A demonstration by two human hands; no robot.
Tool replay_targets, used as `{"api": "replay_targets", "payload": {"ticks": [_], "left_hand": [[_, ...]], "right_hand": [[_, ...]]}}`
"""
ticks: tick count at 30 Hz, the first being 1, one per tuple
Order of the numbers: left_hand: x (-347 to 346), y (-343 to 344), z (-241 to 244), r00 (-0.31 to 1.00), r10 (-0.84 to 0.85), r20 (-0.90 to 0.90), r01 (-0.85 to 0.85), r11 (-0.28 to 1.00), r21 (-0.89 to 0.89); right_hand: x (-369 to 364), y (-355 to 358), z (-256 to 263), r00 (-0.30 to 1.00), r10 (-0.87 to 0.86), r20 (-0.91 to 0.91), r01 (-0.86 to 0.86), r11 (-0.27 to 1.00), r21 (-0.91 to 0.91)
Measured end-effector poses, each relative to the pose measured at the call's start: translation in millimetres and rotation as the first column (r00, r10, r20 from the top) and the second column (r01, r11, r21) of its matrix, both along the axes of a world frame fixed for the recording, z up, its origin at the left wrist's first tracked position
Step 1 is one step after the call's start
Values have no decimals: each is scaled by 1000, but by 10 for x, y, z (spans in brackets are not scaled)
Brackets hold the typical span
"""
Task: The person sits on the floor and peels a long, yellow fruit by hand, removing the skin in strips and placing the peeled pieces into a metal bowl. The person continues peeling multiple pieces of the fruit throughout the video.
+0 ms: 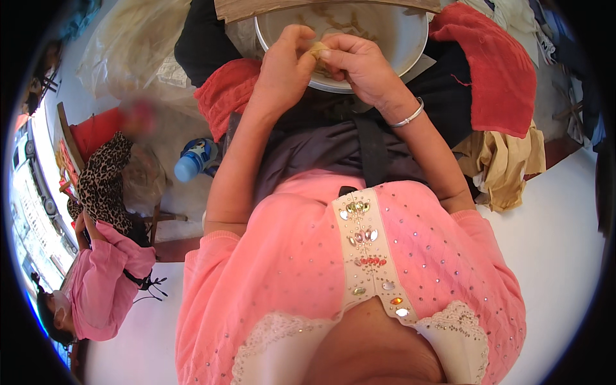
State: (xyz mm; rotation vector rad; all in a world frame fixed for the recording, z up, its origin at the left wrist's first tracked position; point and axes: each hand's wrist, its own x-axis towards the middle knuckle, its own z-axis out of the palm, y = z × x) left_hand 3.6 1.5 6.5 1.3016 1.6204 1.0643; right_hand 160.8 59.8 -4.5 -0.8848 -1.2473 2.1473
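Above a round pale metal basin (414, 48), my left hand (288, 67) and my right hand (361, 62) meet at a small yellowish, soft-looking piece (317, 49). The right thumb and forefinger pinch it, and my left thumb and fingers hold its other side. Fingers hide part of the piece, so I cannot tell exactly what it is. Inside the basin lie several brownish-yellow strips (353, 21), some hidden behind my hands. A silver bangle (409, 114) circles my right wrist.
A wooden board (327, 7) crosses the basin's far rim. Red towels (500, 72) drape both sides of my lap. A blue bottle (192, 161), plastic bags (130, 43) and crumpled brown paper (503, 163) lie around me. Another person (103, 284) sits at the left.
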Motion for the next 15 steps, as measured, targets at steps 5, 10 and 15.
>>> {"api": "replay_targets", "payload": {"ticks": [5, 10, 15], "left_hand": [[55, 28, 198, 951, 135, -277, -72, 971, 226], [25, -37, 258, 895, 145, -421, 10, 939, 343], [30, -150, 383, 996, -37, 75, 32, 998, 61]], "right_hand": [[20, -19, 216, 953, -103, -283, -32, 899, -436], [60, -40, 214, 951, -50, -307, -54, 946, -320], [105, 3, 234, 973, -34, -229, -32, 960, -279]]}}
